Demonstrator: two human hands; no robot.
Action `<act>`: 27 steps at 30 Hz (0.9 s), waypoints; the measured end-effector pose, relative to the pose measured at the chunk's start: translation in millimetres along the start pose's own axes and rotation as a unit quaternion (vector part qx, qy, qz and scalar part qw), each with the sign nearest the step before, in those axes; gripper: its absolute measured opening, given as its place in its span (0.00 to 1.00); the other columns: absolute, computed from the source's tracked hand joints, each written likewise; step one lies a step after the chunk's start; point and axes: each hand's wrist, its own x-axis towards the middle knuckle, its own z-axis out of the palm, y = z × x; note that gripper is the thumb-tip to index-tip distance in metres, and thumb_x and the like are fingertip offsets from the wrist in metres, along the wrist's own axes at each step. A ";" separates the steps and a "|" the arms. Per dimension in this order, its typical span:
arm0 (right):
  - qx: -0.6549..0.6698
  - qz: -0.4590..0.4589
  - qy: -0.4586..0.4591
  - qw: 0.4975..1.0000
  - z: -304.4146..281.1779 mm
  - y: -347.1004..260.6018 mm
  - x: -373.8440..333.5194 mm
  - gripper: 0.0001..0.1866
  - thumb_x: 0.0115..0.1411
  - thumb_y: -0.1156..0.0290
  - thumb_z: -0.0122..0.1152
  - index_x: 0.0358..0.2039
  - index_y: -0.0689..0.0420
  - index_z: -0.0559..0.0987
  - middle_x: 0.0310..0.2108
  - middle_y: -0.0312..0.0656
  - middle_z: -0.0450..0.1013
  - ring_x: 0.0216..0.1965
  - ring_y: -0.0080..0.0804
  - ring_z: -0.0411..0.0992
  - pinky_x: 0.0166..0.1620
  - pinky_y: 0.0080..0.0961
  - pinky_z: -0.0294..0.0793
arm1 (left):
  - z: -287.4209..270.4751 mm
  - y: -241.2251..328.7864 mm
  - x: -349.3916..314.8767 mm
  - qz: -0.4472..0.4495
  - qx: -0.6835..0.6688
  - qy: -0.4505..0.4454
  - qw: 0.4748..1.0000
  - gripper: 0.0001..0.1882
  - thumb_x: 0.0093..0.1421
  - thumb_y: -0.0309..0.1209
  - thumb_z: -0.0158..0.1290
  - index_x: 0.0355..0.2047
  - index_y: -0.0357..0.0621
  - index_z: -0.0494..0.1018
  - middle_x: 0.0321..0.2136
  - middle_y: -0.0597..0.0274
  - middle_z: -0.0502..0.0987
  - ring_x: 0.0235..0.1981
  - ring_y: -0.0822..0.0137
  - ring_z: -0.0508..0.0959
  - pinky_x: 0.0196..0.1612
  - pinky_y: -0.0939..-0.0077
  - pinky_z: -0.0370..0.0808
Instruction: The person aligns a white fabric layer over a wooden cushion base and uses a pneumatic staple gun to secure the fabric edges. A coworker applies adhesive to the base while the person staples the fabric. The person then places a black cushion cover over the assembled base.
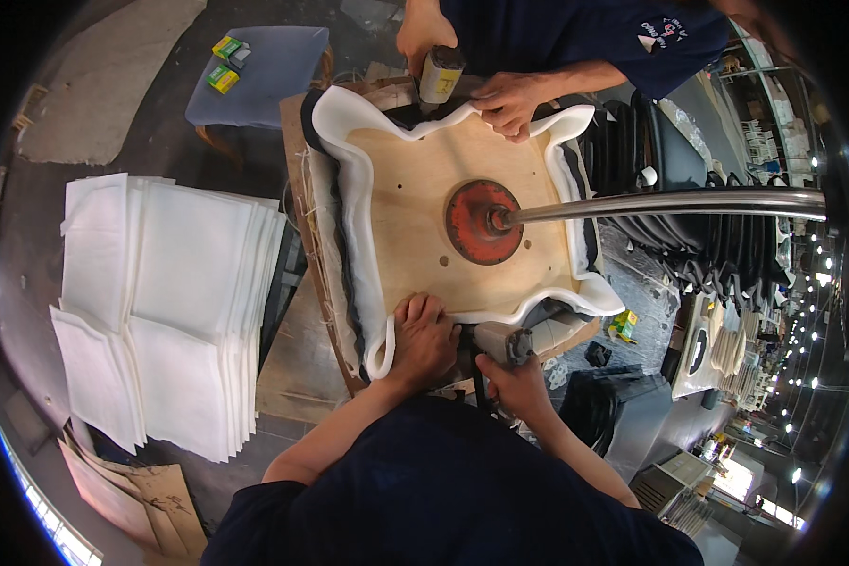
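Two hands at near seat edge: left hand (424,338) pressing white fabric (347,208) onto plywood seat base (415,203), right hand (511,373) clamped on staple gun (502,341). Risk: fingers beside nozzle; fabric may slip, wrinkle.

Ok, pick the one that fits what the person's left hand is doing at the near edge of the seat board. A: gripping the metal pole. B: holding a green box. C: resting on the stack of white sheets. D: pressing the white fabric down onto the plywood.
D: the left hand lies flat on the white fabric folded over the plywood seat board, while the right hand holds a staple gun beside it.
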 end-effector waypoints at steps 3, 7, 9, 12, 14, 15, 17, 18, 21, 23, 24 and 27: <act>-0.071 -0.074 0.006 0.995 2.9 16.0 7.8 0.16 0.69 0.59 0.72 0.45 0.60 0.86 0.31 0.45 0.82 0.32 0.38 0.82 0.37 0.37 0.80 | -3.1 2.3 -0.1 -0.001 -0.004 -0.010 1.000 0.10 0.59 0.35 0.66 0.34 0.42 0.85 0.47 0.55 0.75 0.58 0.48 0.71 0.62 0.48 0.65; -0.078 -0.098 0.023 0.992 5.9 25.2 7.5 0.17 0.68 0.59 0.72 0.48 0.59 0.86 0.37 0.50 0.83 0.41 0.46 0.83 0.44 0.42 0.81 | -4.9 7.7 0.8 -0.015 0.013 -0.038 0.999 0.09 0.60 0.34 0.65 0.37 0.43 0.85 0.46 0.54 0.75 0.56 0.46 0.71 0.62 0.47 0.65; 0.008 -0.075 0.027 0.997 3.2 21.7 3.2 0.19 0.68 0.61 0.74 0.52 0.60 0.85 0.34 0.45 0.83 0.33 0.38 0.82 0.37 0.36 0.81 | -5.0 5.2 -1.0 -0.008 0.021 -0.040 0.999 0.09 0.60 0.33 0.65 0.39 0.43 0.84 0.45 0.53 0.75 0.54 0.44 0.72 0.60 0.46 0.66; 0.225 -0.083 0.042 0.970 -1.1 48.4 -15.9 0.19 0.66 0.70 0.77 0.53 0.64 0.84 0.28 0.33 0.78 0.20 0.17 0.72 0.24 0.21 0.72 | -8.2 9.3 8.4 0.002 -0.004 -0.011 1.000 0.12 0.59 0.31 0.68 0.43 0.45 0.82 0.44 0.52 0.76 0.51 0.42 0.74 0.57 0.44 0.69; 0.250 -0.112 0.091 0.957 -15.8 71.9 -29.9 0.18 0.66 0.71 0.77 0.53 0.64 0.84 0.27 0.33 0.78 0.21 0.19 0.73 0.25 0.22 0.73 | -3.5 29.4 27.4 0.083 -0.043 0.009 0.996 0.14 0.58 0.31 0.69 0.43 0.45 0.82 0.44 0.52 0.76 0.51 0.42 0.74 0.57 0.45 0.70; 0.259 -0.126 0.111 0.951 -24.8 80.5 -36.6 0.18 0.66 0.71 0.76 0.52 0.64 0.84 0.27 0.33 0.78 0.21 0.20 0.74 0.25 0.23 0.74 | 1.1 39.4 34.3 0.118 -0.062 0.021 0.991 0.14 0.57 0.31 0.70 0.43 0.44 0.82 0.44 0.52 0.76 0.51 0.42 0.74 0.57 0.45 0.71; 0.272 -0.131 0.141 0.943 -48.1 95.5 -36.6 0.16 0.66 0.72 0.76 0.51 0.63 0.85 0.27 0.34 0.79 0.22 0.21 0.75 0.25 0.25 0.76 | 34.0 53.8 51.5 0.160 -0.072 -0.005 0.985 0.17 0.56 0.34 0.72 0.43 0.43 0.82 0.45 0.52 0.76 0.54 0.44 0.74 0.59 0.48 0.70; 0.277 -0.129 0.159 0.939 -57.2 99.8 -36.0 0.15 0.66 0.71 0.76 0.50 0.63 0.85 0.27 0.34 0.79 0.22 0.21 0.75 0.25 0.25 0.76 | 48.8 64.9 59.6 0.172 -0.068 -0.013 0.983 0.18 0.55 0.34 0.73 0.43 0.42 0.82 0.45 0.52 0.76 0.54 0.44 0.73 0.59 0.49 0.70; 0.243 -0.150 0.175 0.942 -86.7 112.0 -21.8 0.15 0.68 0.66 0.76 0.48 0.62 0.85 0.25 0.34 0.78 0.21 0.22 0.75 0.24 0.26 0.74 | 80.6 84.4 78.5 0.136 -0.031 -0.053 0.989 0.19 0.54 0.37 0.74 0.41 0.39 0.82 0.45 0.52 0.75 0.54 0.46 0.72 0.60 0.50 0.68; 0.233 -0.160 0.163 0.945 -101.0 114.3 -10.3 0.16 0.68 0.64 0.77 0.48 0.62 0.85 0.24 0.34 0.78 0.21 0.22 0.75 0.24 0.26 0.74 | 90.1 89.6 82.2 0.098 -0.007 -0.084 0.992 0.19 0.54 0.39 0.74 0.38 0.38 0.83 0.46 0.52 0.75 0.55 0.47 0.71 0.63 0.49 0.67; 0.237 -0.141 0.159 0.948 -105.5 114.2 -6.4 0.17 0.68 0.61 0.77 0.47 0.62 0.85 0.23 0.34 0.78 0.20 0.23 0.75 0.24 0.26 0.73 | 92.9 91.1 83.9 0.086 0.000 -0.098 0.991 0.18 0.54 0.39 0.74 0.36 0.37 0.84 0.47 0.53 0.75 0.56 0.47 0.71 0.65 0.48 0.66; 0.187 -0.109 0.119 0.969 -124.0 111.5 13.4 0.20 0.67 0.58 0.78 0.47 0.62 0.85 0.24 0.34 0.78 0.20 0.24 0.75 0.23 0.26 0.72 | 101.2 89.1 88.8 0.094 0.009 -0.101 0.990 0.16 0.55 0.39 0.73 0.32 0.38 0.85 0.48 0.53 0.74 0.58 0.47 0.69 0.71 0.44 0.62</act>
